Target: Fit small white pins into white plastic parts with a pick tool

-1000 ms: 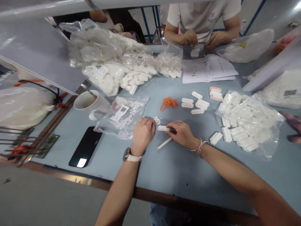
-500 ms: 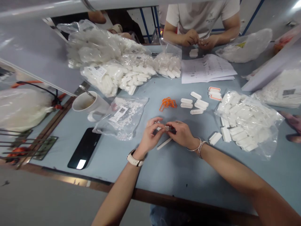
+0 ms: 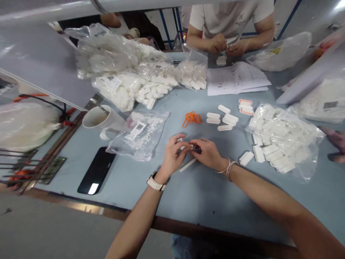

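Between my two hands is a small white plastic part (image 3: 191, 147), mostly hidden by the fingers. My left hand (image 3: 174, 154) pinches its left end, and more tiny white pieces show by its curled fingers. My right hand (image 3: 207, 153) is closed on the other end. A white plastic strip (image 3: 188, 164) lies on the table just below the hands. Beyond them sits a small heap of orange rectangular frames (image 3: 192, 118). Several white rectangular housings (image 3: 224, 127) lie to the right of the heap, and a few with orange frames (image 3: 245, 107) are farther right.
A bag of white housings (image 3: 285, 136) spills open at the right. On the left are a bag of tiny white parts (image 3: 142, 136), a mug with a spoon (image 3: 98, 118) and a black phone (image 3: 97, 171). Large bags (image 3: 126, 68), papers (image 3: 237, 79) and a co-worker's hands (image 3: 226, 45) are across the table.
Almost nothing differs. My left hand and wrist have shifted very slightly to the right, and both hands keep hold of the small white part.
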`<state>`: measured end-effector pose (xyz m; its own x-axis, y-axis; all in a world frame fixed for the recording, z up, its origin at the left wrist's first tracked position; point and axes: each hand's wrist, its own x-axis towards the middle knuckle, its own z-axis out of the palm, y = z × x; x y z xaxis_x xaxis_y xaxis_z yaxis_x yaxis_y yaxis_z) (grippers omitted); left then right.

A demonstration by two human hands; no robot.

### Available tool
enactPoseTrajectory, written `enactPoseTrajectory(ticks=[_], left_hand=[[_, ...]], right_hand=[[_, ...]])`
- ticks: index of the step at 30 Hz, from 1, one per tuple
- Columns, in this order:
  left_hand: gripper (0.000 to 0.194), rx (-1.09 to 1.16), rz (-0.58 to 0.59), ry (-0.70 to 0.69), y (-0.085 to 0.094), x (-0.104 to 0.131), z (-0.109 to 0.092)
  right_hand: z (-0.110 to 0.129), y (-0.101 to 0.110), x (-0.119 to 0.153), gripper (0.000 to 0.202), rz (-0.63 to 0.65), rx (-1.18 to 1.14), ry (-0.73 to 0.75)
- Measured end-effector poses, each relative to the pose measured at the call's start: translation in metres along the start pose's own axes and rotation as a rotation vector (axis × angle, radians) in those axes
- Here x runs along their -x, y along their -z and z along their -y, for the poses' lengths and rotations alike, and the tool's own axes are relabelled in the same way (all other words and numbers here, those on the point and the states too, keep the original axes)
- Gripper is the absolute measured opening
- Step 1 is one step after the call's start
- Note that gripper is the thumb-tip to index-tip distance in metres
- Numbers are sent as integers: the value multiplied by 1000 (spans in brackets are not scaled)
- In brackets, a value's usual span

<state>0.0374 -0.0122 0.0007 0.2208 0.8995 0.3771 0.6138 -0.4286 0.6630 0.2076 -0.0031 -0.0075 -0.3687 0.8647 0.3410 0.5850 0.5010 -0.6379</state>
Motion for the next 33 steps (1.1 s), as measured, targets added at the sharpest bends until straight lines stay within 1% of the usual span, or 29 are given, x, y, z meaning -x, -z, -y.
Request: enactPoseTrajectory(ticks=[5,9,11,15,18,20,22,26,27,29,31,33], left_hand=[[14,4,-6,-24,-1,1,2],[11,46,14,15,0,-1,-1],[11,99,39,63,2,-2,-4],[23,219,117,207,5,-3,-8],[27,310,125,272,6,-4,-12],[25,331,110,305,5,-4,-15],[21,302,89,318,4,-4,-17],[16,238,74,291,6,-5,-16],[16,231,59,288,9,-5,-13],[19,207,-11,301,15,-6,-5],[24,159,-118,361,22,-6,5],[28,30,-159,440,28,-6,14]], right_hand=[[0,0,0,14,-2,2,2],[-1,-1,0,14,-21,-19,15],[-1,0,0,15,-37,-29,19],[0,2,0,16,-55,-38,47],[0,2,1,16,-55,-53,90],[0,2,2,15,-59,-61,118],[0,1,2,15,-65,-59,136],[1,1,2,14,-67,-60,119],[1,2,2,13,-67,-63,97],[2,3,1,14,-63,-70,43],[2,4,1,17,-54,-74,-1],[3,4,1,19,-46,-73,-30]])
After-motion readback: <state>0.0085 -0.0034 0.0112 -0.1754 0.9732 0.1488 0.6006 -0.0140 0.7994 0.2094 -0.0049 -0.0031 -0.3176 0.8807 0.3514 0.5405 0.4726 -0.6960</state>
